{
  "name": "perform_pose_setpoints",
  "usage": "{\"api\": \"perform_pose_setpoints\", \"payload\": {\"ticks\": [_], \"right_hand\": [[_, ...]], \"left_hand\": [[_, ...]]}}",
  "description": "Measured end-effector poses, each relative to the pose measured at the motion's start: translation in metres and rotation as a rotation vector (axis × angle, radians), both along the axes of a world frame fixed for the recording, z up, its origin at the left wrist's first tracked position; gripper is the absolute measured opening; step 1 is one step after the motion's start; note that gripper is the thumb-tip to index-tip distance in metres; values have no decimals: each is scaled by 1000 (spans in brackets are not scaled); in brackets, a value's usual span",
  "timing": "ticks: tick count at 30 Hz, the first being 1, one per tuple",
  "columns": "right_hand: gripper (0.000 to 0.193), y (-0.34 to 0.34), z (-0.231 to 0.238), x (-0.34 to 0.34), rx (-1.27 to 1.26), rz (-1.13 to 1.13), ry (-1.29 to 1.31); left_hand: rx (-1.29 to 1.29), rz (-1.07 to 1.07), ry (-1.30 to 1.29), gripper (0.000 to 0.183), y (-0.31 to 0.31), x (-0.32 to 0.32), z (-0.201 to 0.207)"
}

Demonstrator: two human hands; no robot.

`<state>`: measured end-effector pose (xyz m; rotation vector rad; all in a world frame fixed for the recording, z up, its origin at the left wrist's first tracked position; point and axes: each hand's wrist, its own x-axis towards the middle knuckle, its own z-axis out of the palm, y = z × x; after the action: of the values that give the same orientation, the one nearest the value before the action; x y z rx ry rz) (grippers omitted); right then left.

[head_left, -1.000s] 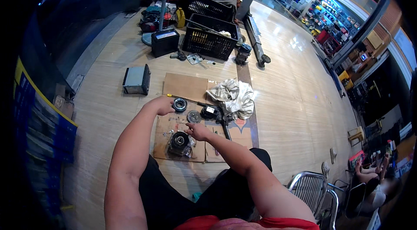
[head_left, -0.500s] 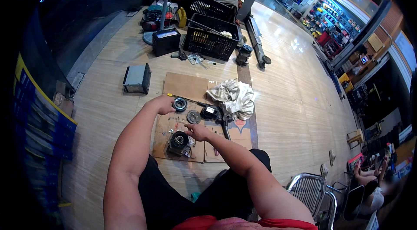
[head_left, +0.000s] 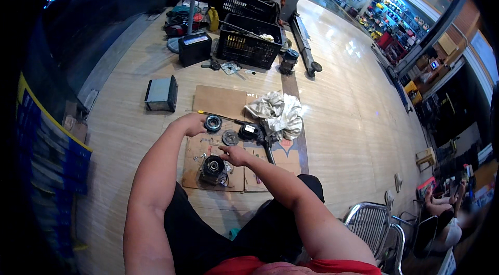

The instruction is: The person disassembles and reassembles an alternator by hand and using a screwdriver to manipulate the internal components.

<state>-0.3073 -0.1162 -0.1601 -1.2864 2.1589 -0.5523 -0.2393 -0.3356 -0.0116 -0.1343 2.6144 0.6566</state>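
My left hand (head_left: 195, 125) reaches down beside a dark ring-shaped pulley (head_left: 213, 123) lying on a flattened cardboard sheet (head_left: 218, 99). Its fingers look apart at the pulley's left edge; whether they touch it is unclear. With the index finger stretched out, my right hand (head_left: 235, 156) hovers empty just above and right of a round-topped compressor (head_left: 212, 166). Between the hands and slightly right lies a grey metal disc (head_left: 230, 137). Right of the disc is a black part with a white label (head_left: 249, 129). A long dark tool (head_left: 268, 151) lies beyond my right hand.
A crumpled pale cloth (head_left: 278, 114) covers the cardboard's right side. A grey metal box (head_left: 161, 94) stands at the left. Farther back are a black battery (head_left: 195, 49), black crates (head_left: 249, 41) and a floor jack (head_left: 304, 46). A metal chair (head_left: 368, 220) is at near right; another person sits beyond it.
The view has shifted slightly, so the scene sits a little differently in the picture. Both hands stay in nearly the same places over the parts.
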Motion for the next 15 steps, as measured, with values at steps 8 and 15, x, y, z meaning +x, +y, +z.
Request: {"api": "perform_pose_setpoints", "payload": {"ticks": [8, 15], "right_hand": [[42, 0, -5, -2, -34, 9, 19], [38, 1, -6, -2, -43, 10, 5]], "left_hand": [[-10, -3, 20, 53, 0, 0, -1], [-54, -10, 39, 53, -6, -5, -18]]}}
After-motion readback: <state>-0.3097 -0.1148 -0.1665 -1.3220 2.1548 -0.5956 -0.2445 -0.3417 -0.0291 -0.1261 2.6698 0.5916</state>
